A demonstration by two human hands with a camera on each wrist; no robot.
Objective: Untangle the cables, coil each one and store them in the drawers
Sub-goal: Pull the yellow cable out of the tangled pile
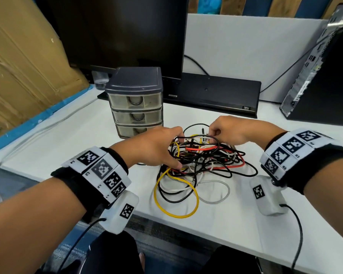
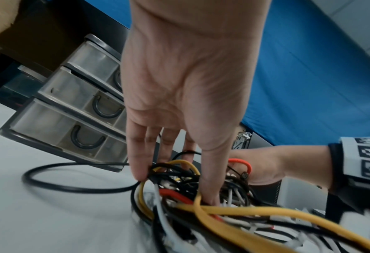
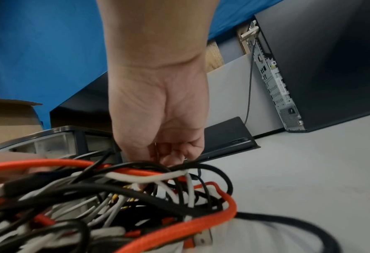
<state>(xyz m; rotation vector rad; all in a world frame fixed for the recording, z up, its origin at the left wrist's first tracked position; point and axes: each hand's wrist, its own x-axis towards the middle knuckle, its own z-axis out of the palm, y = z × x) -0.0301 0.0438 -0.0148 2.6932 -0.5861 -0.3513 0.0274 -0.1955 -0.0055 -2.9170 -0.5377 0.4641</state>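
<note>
Black monitor (image 1: 115, 30) behind drawers (image 1: 136, 103), both hands' grips, left (image 1: 156, 147), right (image 1: 225, 131), pinching tangled cables (image 1: 198, 165).

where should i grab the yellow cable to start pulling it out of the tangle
Probably at the yellow cable's big loop lying loose on the table, on the near side of the tangle. Come from above on your own side and pinch the arc: it lies mostly clear of the other cables there, while its far end is buried under black and red strands.
</note>
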